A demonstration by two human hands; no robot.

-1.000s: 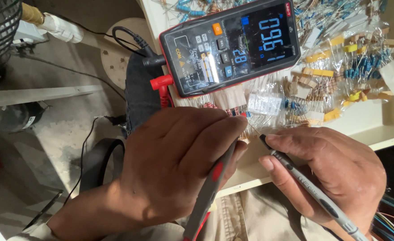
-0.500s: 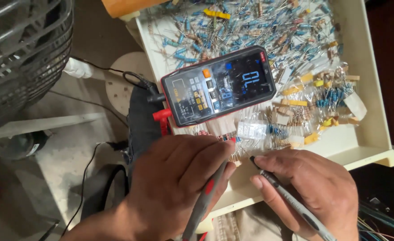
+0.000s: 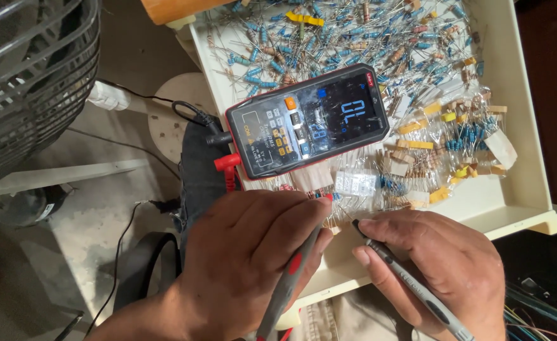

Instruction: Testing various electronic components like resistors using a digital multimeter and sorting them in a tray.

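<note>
We see the left hand pinching a red-and-grey probe between thumb and fingers, its tip at the near edge of a cream tray. The right hand pinches a grey probe the same way, its dark tip just beside the left fingers. A multimeter lies across the tray's left edge (screen lit), with red and black plugs at its end. Loose resistors fill the far part; bagged ones lie towards the right edge.

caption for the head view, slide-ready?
Left hand and right hand hold test probes over a resistor-filled tray beside a multimeter.
</note>
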